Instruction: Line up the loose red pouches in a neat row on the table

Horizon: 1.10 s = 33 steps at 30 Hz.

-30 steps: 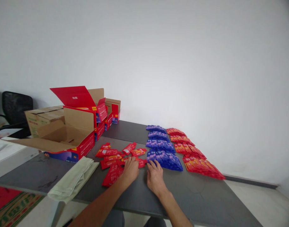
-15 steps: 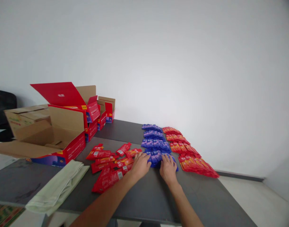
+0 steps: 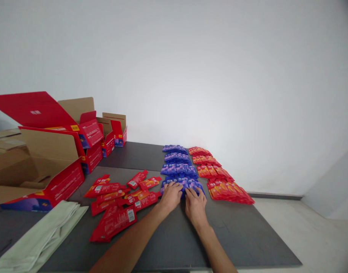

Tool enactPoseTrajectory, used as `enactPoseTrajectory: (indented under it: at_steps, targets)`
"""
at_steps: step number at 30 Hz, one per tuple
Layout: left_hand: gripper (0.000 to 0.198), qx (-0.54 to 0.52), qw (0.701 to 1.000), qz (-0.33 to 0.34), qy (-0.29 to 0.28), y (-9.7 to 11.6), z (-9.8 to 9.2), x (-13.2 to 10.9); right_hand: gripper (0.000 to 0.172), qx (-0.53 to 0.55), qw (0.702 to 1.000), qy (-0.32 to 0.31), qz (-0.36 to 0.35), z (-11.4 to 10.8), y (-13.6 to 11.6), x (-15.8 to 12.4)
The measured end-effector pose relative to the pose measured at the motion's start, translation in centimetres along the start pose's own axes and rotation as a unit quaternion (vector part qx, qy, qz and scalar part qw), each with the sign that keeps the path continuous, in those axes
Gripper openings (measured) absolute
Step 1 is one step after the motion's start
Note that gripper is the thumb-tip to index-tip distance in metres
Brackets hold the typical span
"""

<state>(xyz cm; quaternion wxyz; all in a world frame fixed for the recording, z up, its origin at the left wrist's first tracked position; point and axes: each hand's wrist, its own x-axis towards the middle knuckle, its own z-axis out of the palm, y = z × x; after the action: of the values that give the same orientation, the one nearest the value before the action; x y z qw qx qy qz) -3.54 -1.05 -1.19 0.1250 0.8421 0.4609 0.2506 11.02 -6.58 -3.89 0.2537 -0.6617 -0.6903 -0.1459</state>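
Both my hands rest on the nearest row of blue sachets (image 3: 181, 184) on the dark grey table (image 3: 242, 235). My left hand (image 3: 170, 197) covers the row's left end, fingers bent over the packets. My right hand (image 3: 195, 206) lies flatter on the right end, fingers spread forward. More rows of blue sachets (image 3: 176, 159) stretch away behind. Rows of red-orange sachets (image 3: 219, 178) lie just to the right. A loose heap of red sachets (image 3: 119, 201) sits to the left of my left hand.
Open red cardboard boxes (image 3: 48, 151) stand at the table's left, smaller ones (image 3: 114, 132) behind them by the white wall. A folded pale green cloth (image 3: 40, 239) lies at the near left. Floor shows beyond the table's right edge.
Both hands moved right from the red heap onto the nearest blue row and drew closer together. The camera view shifted right, so the boxes slid toward the left edge.
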Motion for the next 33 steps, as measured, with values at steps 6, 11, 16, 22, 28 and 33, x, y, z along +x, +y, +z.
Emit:
enactPoseTrajectory:
  at_steps: [6, 11, 16, 22, 28, 33]
  targets:
    - [0.049, 0.000, 1.000, -0.015, 0.002, 0.1, -0.4, -0.5, 0.036, 0.020, 1.000, 0.016, 0.002, 0.1, -0.2, 0.1]
    - [0.047, 0.056, 0.998, -0.031, 0.002, -1.5, -2.6, -2.5, 0.037, 0.035, 0.999, 0.040, -0.009, -0.5, -1.0, 0.3]
    - [0.036, 0.153, 0.983, -0.098, -0.001, -4.8, -5.0, -5.8, 0.038, 0.055, 0.997, 0.056, -0.023, -1.1, -2.8, 0.3]
    - [0.025, 0.182, 0.978, -0.091, -0.053, -6.9, -5.8, -8.5, 0.040, 0.109, 0.991, 0.048, -0.055, -1.4, -6.2, -0.3]
    - [0.032, 0.150, 0.983, -0.100, -0.016, -6.8, -7.3, -9.0, 0.036, 0.167, 0.983, 0.011, -0.077, -1.6, -8.6, -1.1]
    - [0.026, -0.010, 0.987, -0.131, 0.092, -7.0, -8.8, -8.8, 0.033, 0.238, 0.969, -0.025, -0.069, -2.3, -9.5, -1.0]
